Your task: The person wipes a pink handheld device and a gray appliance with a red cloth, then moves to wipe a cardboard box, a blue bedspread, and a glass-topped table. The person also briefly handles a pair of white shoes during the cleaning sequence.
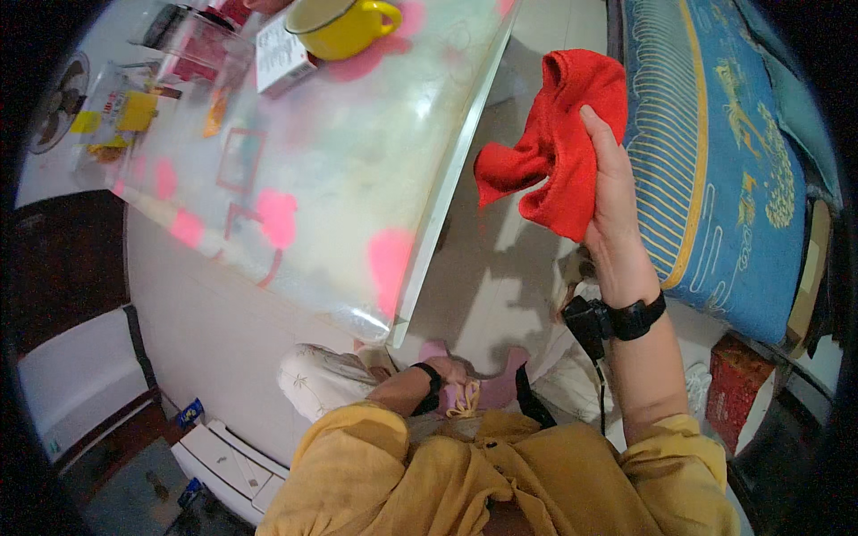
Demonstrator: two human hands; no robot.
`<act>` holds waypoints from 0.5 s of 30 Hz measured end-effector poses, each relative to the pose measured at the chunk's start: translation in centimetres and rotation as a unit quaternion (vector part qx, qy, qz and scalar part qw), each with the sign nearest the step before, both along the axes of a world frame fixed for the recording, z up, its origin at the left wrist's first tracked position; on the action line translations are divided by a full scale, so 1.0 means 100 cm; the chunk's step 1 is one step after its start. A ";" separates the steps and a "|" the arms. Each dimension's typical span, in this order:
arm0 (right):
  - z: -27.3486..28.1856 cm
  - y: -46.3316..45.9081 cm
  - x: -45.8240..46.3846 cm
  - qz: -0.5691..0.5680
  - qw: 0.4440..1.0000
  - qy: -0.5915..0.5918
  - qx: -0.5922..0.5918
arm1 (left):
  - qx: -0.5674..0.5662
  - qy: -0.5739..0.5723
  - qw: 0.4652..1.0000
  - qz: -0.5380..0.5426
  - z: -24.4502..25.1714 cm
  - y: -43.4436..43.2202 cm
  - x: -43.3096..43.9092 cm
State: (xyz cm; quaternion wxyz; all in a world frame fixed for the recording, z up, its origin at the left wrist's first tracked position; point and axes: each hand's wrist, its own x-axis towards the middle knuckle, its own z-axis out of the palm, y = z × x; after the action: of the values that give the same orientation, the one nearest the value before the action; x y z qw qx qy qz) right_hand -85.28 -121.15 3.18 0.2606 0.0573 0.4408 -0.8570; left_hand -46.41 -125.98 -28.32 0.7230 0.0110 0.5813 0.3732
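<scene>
Red fabric (570,141), folded and bunched, hangs from my right hand (613,174), raised between the table and the blue bedding. The thumb lies on its front; the other fingers are mostly hidden behind it. A black strap with a small device and cable is round that wrist. Low in front of my body, my left hand (449,370) has curled fingers at a pink fabric item (496,388) with a tied yellow cord. Whether those fingers grip the pink fabric cannot be told. A black band circles the left wrist.
On the left stands a table (335,167) with a clear patterned cover, bearing a yellow mug (342,33), a white box (281,60) and plastic containers. Blue bedding (737,167) lies at right, above a red box (737,388). A white cabinet-like object (234,462) is at lower left.
</scene>
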 end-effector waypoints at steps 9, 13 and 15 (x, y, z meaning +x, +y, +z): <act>0.014 -0.030 0.064 0.018 0.634 0.683 0.363 | 0.014 0.184 0.977 0.104 0.051 -0.047 -0.044; 0.007 -0.056 0.121 0.258 0.468 0.771 0.348 | -0.050 0.351 0.929 0.107 0.116 -0.084 -0.058; 0.007 -0.064 0.129 0.257 0.465 0.765 0.364 | -0.058 0.402 0.903 0.142 0.156 -0.104 -0.055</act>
State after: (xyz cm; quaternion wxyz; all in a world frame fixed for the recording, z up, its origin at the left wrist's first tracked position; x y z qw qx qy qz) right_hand -72.36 -127.58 3.84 -0.0171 -0.6474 0.7310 -0.2151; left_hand -51.95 -136.40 -12.74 0.3668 0.0353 0.8386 0.4012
